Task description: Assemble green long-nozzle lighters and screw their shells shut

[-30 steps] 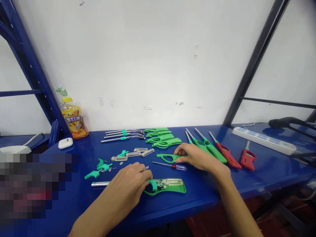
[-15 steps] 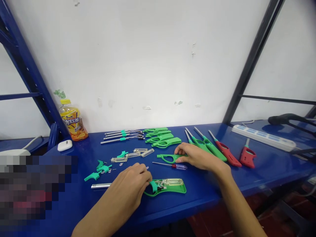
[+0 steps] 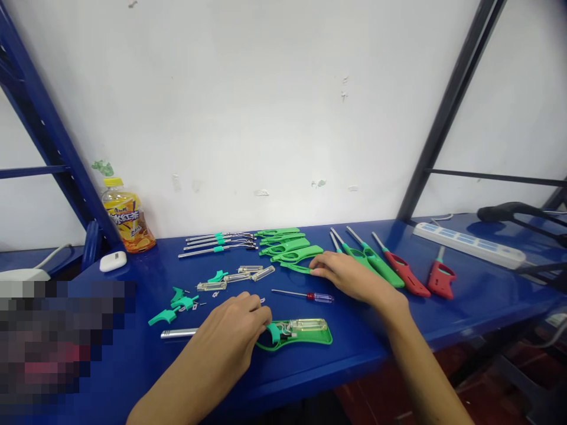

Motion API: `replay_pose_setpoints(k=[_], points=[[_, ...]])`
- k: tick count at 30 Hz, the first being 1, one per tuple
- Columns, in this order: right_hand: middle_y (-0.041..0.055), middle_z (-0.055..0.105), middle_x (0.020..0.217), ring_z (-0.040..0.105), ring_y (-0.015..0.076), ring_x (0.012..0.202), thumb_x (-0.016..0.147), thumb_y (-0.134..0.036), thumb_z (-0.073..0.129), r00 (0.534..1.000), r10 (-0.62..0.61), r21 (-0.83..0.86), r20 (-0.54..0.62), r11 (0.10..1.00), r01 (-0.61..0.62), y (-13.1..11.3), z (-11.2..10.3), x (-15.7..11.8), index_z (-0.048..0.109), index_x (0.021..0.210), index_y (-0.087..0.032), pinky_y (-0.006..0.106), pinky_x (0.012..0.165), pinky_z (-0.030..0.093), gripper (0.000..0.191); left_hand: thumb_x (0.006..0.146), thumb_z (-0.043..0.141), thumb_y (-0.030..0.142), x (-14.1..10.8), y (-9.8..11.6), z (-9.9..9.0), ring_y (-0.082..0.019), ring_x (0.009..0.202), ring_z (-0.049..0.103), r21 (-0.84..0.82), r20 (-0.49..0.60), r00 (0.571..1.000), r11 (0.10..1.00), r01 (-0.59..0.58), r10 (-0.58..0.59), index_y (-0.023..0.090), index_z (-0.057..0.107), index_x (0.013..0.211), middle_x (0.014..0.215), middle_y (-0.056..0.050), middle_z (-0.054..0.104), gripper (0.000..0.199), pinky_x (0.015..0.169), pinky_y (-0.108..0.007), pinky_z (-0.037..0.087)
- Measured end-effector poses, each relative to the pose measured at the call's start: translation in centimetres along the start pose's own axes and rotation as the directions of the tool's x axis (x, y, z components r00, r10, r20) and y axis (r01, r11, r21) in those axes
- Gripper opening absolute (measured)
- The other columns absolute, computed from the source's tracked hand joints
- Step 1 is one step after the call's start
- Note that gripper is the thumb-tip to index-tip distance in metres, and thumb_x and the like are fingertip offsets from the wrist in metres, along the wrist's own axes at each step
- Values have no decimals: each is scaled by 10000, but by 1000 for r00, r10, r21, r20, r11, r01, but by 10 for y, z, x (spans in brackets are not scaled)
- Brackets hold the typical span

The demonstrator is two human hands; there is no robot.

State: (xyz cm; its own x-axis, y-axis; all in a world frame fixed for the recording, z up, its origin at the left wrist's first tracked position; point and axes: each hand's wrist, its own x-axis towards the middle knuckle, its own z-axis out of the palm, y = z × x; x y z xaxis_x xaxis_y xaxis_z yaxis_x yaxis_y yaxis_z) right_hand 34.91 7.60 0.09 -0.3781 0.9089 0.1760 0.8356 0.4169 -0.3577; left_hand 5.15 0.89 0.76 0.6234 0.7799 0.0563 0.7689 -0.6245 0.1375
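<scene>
In front of me lies an open lighter [image 3: 310, 339]: a green half shell with a clear fuel tank [image 3: 309, 324], a teal trigger and a metal tube [image 3: 177, 333]. My left hand [image 3: 241, 327] is closed over its front end, fingers bent down on it. My right hand [image 3: 339, 270] pinches another green half shell [image 3: 295, 268], mostly hidden under the fingers, just on the near side of a row of green half shells [image 3: 290, 244]. Below that hand lies a screwdriver [image 3: 321, 297] with a clear purplish handle, touched by neither hand.
Metal tubes with wires [image 3: 217, 242] lie at the back. Loose clear tanks [image 3: 239, 277] and teal triggers [image 3: 166, 317] lie left. Whole green lighters [image 3: 383, 268] and red lighters [image 3: 410, 277] are at right, near a power strip [image 3: 469, 245]. A drink bottle [image 3: 128, 215] stands back left.
My right hand has moved the green half shell away from the screwdriver, up against the row of half shells. My left hand stays on the open lighter. The view has shifted slightly.
</scene>
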Motion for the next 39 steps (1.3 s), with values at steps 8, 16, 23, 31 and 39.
replay_pose_setpoints(k=[8, 16, 23, 31, 39], points=[[100, 774, 1138, 707, 280, 1039, 1074, -406, 488, 1000, -13, -5, 14, 1000, 13, -6, -4, -2, 762, 1157, -206, 367, 897, 498, 349, 1023, 390, 34, 0, 2, 1, -254, 930, 620, 14, 2, 1000, 1000, 6, -6, 203, 668, 959, 983, -59, 665, 332, 797, -384, 476], [87, 732, 1097, 685, 272, 1009, 919, -440, 764, 999, 7, 17, 42, 1000, -8, -15, 2, 1, 736, 1196, -203, 365, 870, 512, 366, 1003, 380, 3, 1, 4, 0, -266, 952, 629, 19, 25, 1000, 1000, 18, -18, 203, 673, 982, 1001, -61, 673, 356, 812, -395, 490], [93, 714, 1126, 668, 265, 1049, 953, -302, 715, 998, 24, 49, 51, 998, -26, -13, 6, 2, 713, 1176, -194, 373, 915, 505, 247, 997, 369, 3, 1, 4, 0, -261, 946, 637, 53, 19, 1000, 999, 0, -2, 203, 673, 990, 1008, -70, 678, 363, 809, -381, 495], [79, 632, 1194, 638, 252, 1048, 978, -458, 679, 996, 4, 101, 86, 995, -13, -19, 1, -7, 580, 1347, -266, 397, 947, 502, 428, 1020, 374, 30, -1, 2, 0, -260, 925, 627, 24, 0, 1000, 1000, -5, 5, 208, 661, 983, 986, -60, 664, 339, 781, -375, 475], [38, 566, 1147, 621, 213, 982, 1032, -362, 609, 990, -55, 113, 130, 993, 41, -27, -3, -9, 682, 1106, -282, 364, 921, 486, 131, 1054, 406, 84, 1, 3, -2, -268, 946, 619, -31, 1, 1000, 1000, 5, -5, 195, 669, 966, 976, -63, 669, 298, 822, -400, 486]])
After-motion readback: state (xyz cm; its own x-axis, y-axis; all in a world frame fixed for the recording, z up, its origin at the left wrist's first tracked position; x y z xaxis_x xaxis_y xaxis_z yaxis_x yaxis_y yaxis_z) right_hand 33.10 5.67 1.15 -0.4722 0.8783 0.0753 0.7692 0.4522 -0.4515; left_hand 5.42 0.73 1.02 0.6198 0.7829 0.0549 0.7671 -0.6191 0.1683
